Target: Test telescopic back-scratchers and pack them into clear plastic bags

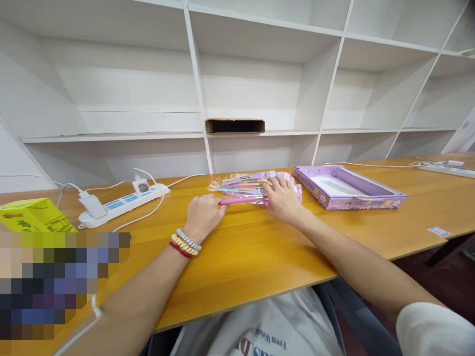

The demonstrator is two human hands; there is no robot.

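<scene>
My left hand (204, 215) is closed around one end of a pink pen (240, 200), which lies level just above the wooden table. The pen's other end reaches under my right hand (282, 199). That hand's fingers are bent down over a pile of pens in clear plastic wrapping (237, 183) and seem to grip it. Blue, yellow, purple and pink pens show in the pile. My right fingertips are partly hidden among the wrapping. Right of the pile, a shallow purple box (365, 203) with a printed pattern lies with its hollow side up.
A white power strip (122, 204) with plugs and cables lies at left, near a yellow carton (37, 216). A blurred patch hides the lower left. White shelves (256, 91) rise behind the table (237, 257), holding a brown box (235, 126). Another power strip (447, 169) is far right.
</scene>
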